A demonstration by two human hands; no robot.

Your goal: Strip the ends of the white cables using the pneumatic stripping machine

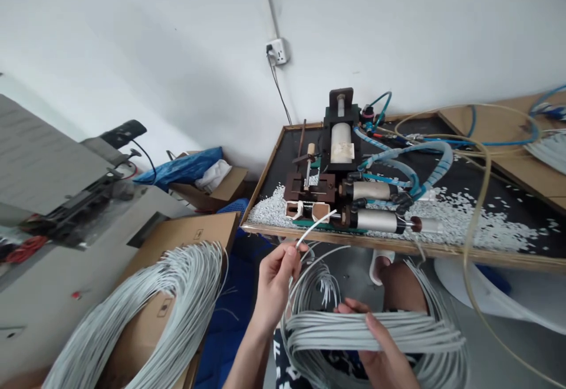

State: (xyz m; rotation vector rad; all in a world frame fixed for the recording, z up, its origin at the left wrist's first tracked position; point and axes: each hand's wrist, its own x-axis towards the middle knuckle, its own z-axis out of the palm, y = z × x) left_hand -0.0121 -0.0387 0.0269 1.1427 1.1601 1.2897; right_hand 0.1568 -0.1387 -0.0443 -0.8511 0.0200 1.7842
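My left hand (277,274) pinches a single white cable (315,224) between thumb and fingers. Its free end points up and right, in front of the clamp jaws of a pneumatic machine (342,168); whether it touches them I cannot tell. My right hand (375,342) is wrapped around a thick coil of the same pale cable (354,330), thumb on top and fingers beneath. The coil rests over my lap, and more cut cable ends hang in a loop behind it.
White cut scraps (442,218) lie scattered over the black bench (499,197), which has a wooden rim. Another cable bundle (145,306) lies on cardboard at left, beside a grey machine (48,165). A yellowish hose (475,247) droops over the bench edge at right.
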